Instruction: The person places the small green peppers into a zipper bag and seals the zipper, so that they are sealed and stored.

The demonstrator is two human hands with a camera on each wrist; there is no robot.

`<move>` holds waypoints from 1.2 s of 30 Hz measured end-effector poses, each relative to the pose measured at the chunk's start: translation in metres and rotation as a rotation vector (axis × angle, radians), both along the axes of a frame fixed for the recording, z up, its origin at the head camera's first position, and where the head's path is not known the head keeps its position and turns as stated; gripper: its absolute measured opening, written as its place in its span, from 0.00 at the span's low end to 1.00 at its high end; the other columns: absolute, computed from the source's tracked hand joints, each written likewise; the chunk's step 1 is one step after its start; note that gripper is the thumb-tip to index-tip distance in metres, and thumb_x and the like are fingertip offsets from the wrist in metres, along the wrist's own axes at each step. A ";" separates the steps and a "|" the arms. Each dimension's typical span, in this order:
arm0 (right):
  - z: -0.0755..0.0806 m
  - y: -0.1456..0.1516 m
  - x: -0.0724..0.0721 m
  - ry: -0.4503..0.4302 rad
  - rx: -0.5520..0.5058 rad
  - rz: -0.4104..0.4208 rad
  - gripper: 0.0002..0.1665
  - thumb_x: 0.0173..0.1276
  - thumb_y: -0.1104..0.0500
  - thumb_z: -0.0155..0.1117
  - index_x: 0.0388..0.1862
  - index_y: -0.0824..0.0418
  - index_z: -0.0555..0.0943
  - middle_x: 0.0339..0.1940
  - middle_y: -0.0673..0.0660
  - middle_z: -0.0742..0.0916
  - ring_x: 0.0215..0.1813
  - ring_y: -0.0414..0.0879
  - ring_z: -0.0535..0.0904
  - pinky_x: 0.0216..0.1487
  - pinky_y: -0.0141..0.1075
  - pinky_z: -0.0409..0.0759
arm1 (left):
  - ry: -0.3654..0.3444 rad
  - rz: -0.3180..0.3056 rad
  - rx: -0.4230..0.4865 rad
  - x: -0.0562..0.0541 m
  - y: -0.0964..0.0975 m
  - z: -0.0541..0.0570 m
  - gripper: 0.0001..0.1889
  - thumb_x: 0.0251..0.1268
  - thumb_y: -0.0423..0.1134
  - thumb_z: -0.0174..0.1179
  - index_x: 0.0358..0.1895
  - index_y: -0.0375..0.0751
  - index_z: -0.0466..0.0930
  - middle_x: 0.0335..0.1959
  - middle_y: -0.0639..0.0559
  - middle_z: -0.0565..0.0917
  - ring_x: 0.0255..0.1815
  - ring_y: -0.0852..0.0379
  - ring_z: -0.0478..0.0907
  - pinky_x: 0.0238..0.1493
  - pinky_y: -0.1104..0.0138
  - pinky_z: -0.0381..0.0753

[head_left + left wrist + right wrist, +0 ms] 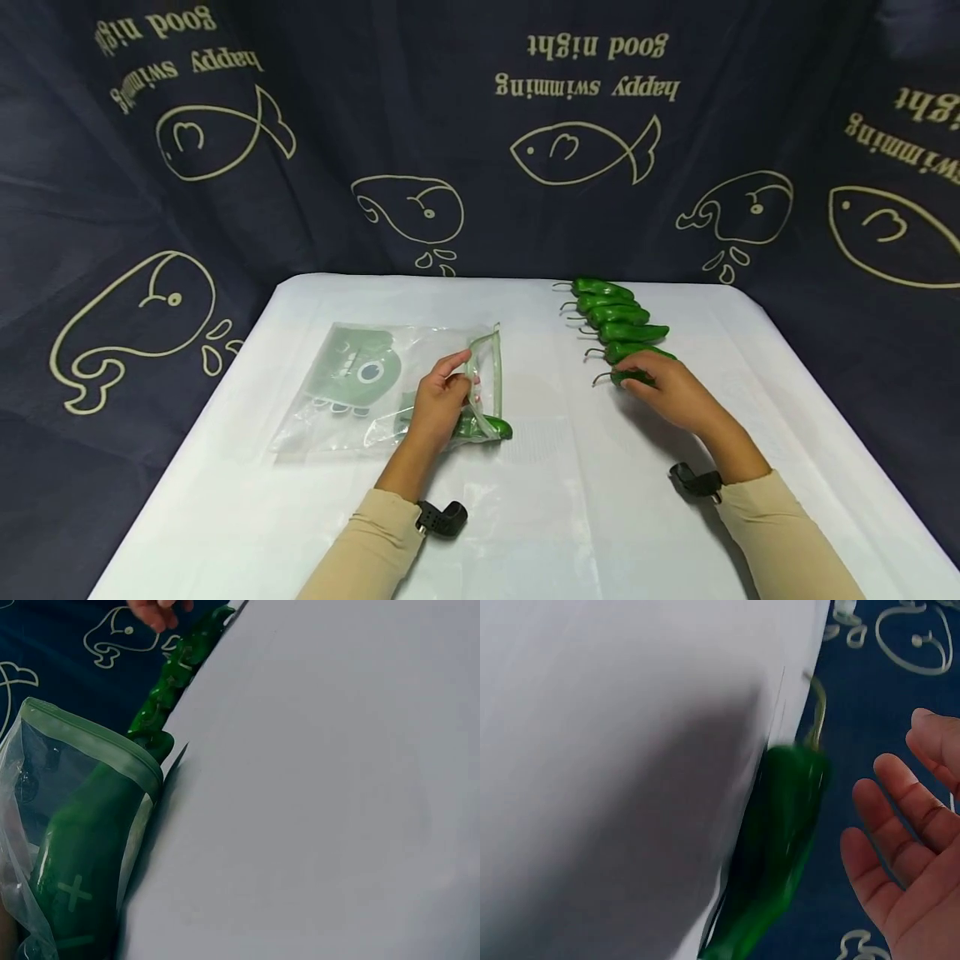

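My left hand (pixel 438 398) grips the open edge of a clear zip bag (pixel 420 354) with a green monster print, lying on the table. A green pepper (pixel 468 427) is in the bag by its mouth, and its tip shows at the opening. In the left wrist view the bag's green zip strip (pixel 90 742) stands above that pepper. My right hand (pixel 667 385) hovers over the nearest green pepper (pixel 628 377) of a row; the right wrist view shows its fingers (pixel 900 832) spread and apart from that pepper (pixel 780 825).
Several more green peppers (pixel 630 332) lie side by side behind, stems to the left. The white table (pixel 525 517) ends at a dark cloth (pixel 480 225) with fish and whale prints. Each wrist wears a black camera band (pixel 442 518).
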State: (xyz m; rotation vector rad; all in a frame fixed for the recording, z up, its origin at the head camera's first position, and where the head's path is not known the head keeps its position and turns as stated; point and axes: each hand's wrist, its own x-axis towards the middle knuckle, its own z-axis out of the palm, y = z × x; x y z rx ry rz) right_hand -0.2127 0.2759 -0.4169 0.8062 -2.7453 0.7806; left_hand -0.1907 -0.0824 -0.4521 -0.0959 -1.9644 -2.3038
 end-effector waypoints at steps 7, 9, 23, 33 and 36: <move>0.000 0.026 -0.001 0.017 0.023 -0.068 0.15 0.67 0.66 0.67 0.52 0.65 0.81 0.52 0.63 0.83 0.56 0.62 0.77 0.55 0.57 0.74 | -0.012 0.010 0.035 0.001 0.000 0.000 0.24 0.65 0.21 0.49 0.65 0.29 0.74 0.59 0.34 0.73 0.39 0.61 0.78 0.35 0.73 0.79; -0.002 0.031 -0.001 0.018 0.038 -0.077 0.16 0.67 0.66 0.67 0.53 0.66 0.80 0.52 0.64 0.82 0.57 0.63 0.76 0.56 0.58 0.73 | -0.012 0.011 0.032 0.002 0.000 -0.001 0.24 0.65 0.21 0.50 0.64 0.30 0.74 0.57 0.34 0.74 0.39 0.61 0.79 0.35 0.73 0.78; -0.012 0.045 -0.010 -0.044 0.074 -0.086 0.19 0.63 0.67 0.69 0.54 0.69 0.80 0.55 0.71 0.81 0.60 0.69 0.72 0.60 0.62 0.68 | 0.005 0.023 0.038 0.006 -0.001 -0.003 0.24 0.64 0.20 0.49 0.64 0.29 0.74 0.56 0.31 0.74 0.38 0.61 0.79 0.34 0.73 0.78; -0.012 0.046 -0.013 -0.083 0.084 -0.087 0.20 0.64 0.65 0.69 0.54 0.71 0.80 0.56 0.73 0.80 0.60 0.70 0.72 0.61 0.62 0.68 | 0.013 0.017 0.057 0.004 0.001 -0.002 0.24 0.64 0.19 0.49 0.64 0.28 0.74 0.57 0.31 0.74 0.37 0.61 0.78 0.33 0.74 0.77; -0.011 0.046 -0.013 -0.086 0.089 -0.080 0.20 0.65 0.65 0.69 0.54 0.71 0.80 0.56 0.73 0.80 0.60 0.70 0.72 0.61 0.62 0.67 | 0.020 0.015 0.053 0.005 0.002 -0.001 0.24 0.63 0.19 0.49 0.64 0.29 0.75 0.56 0.31 0.74 0.37 0.61 0.78 0.32 0.75 0.76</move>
